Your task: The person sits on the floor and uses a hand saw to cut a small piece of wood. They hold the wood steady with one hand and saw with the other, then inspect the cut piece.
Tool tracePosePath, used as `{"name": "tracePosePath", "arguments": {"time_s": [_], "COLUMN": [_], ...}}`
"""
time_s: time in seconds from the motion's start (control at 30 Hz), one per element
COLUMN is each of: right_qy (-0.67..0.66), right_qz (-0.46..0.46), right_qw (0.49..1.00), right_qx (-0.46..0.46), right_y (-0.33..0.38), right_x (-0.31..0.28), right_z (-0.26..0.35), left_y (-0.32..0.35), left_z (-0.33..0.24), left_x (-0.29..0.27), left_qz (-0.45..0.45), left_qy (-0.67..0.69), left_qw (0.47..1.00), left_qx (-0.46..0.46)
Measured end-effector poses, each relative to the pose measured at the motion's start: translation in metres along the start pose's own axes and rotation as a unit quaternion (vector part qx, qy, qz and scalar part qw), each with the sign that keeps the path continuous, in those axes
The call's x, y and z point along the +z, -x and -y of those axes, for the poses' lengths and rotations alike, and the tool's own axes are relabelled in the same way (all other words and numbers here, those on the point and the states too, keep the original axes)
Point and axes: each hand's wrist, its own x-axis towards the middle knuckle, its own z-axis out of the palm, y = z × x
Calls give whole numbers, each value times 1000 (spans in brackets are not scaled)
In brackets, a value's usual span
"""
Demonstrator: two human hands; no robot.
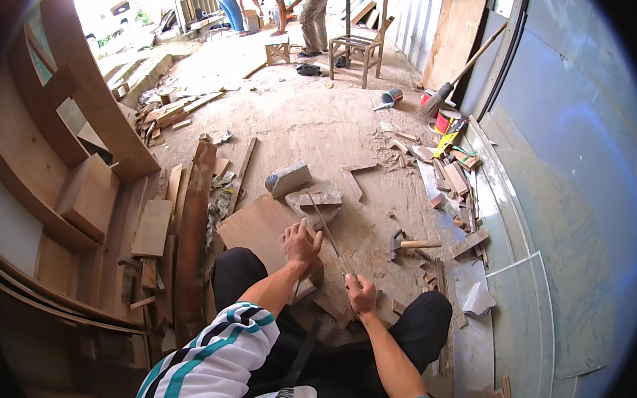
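Note:
My right hand [361,295] is closed round the handle of a long, thin metal tool [326,226], file-like in shape, which points away from me and to the left. My left hand [301,242] is just left of the tool, its fingers bent; what they grip is hidden. Beyond the hands lies a rough concrete block [325,195] with a short wooden strip [320,205] across it. A second grey block [288,179] rests behind it. Under and left of my left hand is a flat brown board [258,228].
A hammer [415,244] and an L-shaped wooden piece [361,173] lie right of the blocks. Wood scraps [456,179] and glass sheets [558,294] line the right; a wooden cabinet frame [76,177] stands left. Farther off are a chair frame [359,49] and two people bending.

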Motion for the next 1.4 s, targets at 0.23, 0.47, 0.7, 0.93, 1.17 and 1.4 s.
{"name": "tracePosePath", "arguments": {"time_s": [0.23,0.47,0.7,0.93,1.17,1.4], "right_qy": [-2,17,20,22,76,-30], "right_qz": [3,-23,-56,-44,-42,9], "right_qw": [1000,999,998,998,996,998], "right_qx": [-2,-27,-6,28,18,60], "right_y": [6,11,13,23,40,52], "right_x": [-5,2,-20,-23,-16,-2], "right_z": [-3,23,15,22,19,30], "left_y": [9,-19,13,31,38,18], "left_z": [-1,45,24,6,-5,-10], "left_x": [-2,9,-11,-26,-24,-2], "left_qz": [250,-29,123,149,144,109], "left_qy": [-121,138,26,38,16,-20], "left_qw": [955,990,988,986,989,987], "left_qx": [103,-22,-85,-62,-20,-112]}}
